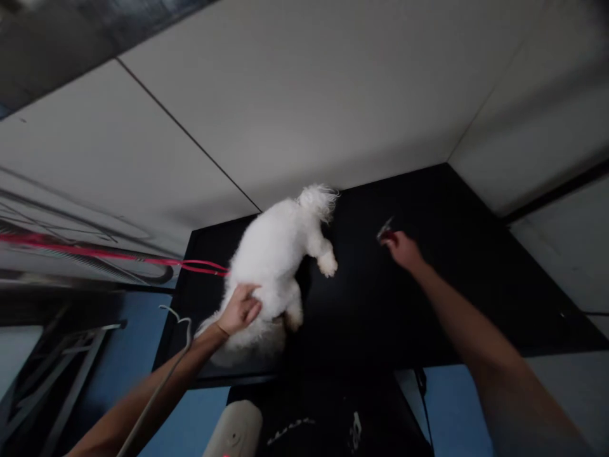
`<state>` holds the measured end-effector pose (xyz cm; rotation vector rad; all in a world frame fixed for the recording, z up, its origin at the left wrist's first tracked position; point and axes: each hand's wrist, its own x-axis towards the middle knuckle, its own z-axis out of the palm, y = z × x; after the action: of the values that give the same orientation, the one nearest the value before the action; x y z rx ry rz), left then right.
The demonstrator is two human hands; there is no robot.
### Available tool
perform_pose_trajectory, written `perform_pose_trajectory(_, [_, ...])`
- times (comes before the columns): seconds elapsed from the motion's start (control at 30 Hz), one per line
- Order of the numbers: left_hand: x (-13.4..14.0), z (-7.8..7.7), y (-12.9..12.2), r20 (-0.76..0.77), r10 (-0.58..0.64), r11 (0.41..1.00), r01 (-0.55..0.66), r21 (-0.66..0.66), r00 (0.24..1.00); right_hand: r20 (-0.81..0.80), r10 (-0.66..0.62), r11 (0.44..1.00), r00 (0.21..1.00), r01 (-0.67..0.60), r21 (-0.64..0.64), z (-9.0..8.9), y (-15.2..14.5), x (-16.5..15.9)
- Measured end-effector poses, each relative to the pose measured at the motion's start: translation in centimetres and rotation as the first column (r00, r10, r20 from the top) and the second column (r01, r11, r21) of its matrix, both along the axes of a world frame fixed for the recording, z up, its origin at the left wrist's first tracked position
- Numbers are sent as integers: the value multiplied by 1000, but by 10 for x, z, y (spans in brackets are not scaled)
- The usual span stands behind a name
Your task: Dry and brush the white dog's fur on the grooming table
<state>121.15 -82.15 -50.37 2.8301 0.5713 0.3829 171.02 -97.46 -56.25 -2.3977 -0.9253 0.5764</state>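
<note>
A white curly-haired dog (269,247) is on a black table (371,311), its light paws over the dark surface. My left hand (242,310) is against the dog's side near the rear, fingers curled in on the fur. To the right, over the table and apart from the dog, my right hand (403,249) grips a small metal tool with a red handle (386,232). Blur hides the tool's exact kind. A pink-red leash (190,263) runs from the left to the dog.
Pale wall panels (323,95) rise behind the table. Hoses (157,274) hang along the wall at left. A thin pale cord (183,346) crosses in front of my left forearm. At the bottom stands a whitish cylindrical device (235,428). The floor (137,330) is blue.
</note>
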Motion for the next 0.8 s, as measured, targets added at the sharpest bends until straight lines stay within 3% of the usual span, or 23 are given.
perform_pose_trajectory(0.07, [-26, -5, 0, 91, 105, 994, -106, 5, 990, -256, 38, 949, 966, 46, 313, -6, 0, -120])
perform_pose_trajectory(0.17, [-62, -11, -6, 240, 345, 938, -326, -114, 907, -593, 117, 820, 796, 260, 510, -11, -4, -305])
perform_pose_trajectory(0.2, [-74, -9, -7, 285, 421, 906, -385, -177, 861, -661, 149, 794, 736, 309, 523, -11, -5, -362])
perform_pose_trajectory(0.27, [-96, -1, -12, 361, 515, 851, -412, -325, 778, -774, 179, 823, 608, 339, 457, -8, -5, -460])
perform_pose_trajectory(0.37, [-111, 14, -26, 382, 572, 768, -311, -559, 726, -877, 140, 855, 459, 390, 341, 1, -1, -557])
perform_pose_trajectory(0.43, [-109, 21, -37, 341, 562, 711, -230, -665, 753, -889, 109, 869, 444, 392, 302, 4, 0, -586])
perform_pose_trajectory(0.53, [-104, 30, -47, 286, 540, 601, -125, -789, 792, -852, 49, 892, 522, 361, 272, 3, -10, -583])
perform_pose_trajectory(0.63, [-118, 31, -45, 370, 472, 636, -19, -771, 800, -806, 10, 889, 592, 364, 278, 3, -31, -548])
perform_pose_trajectory(0.7, [-131, 20, -45, 377, 446, 656, -11, -754, 812, -756, -9, 882, 655, 361, 302, 7, -43, -524])
perform_pose_trajectory(0.8, [-137, -9, -56, 321, 429, 539, 45, -841, 845, -592, 42, 889, 805, 240, 389, 14, -45, -498])
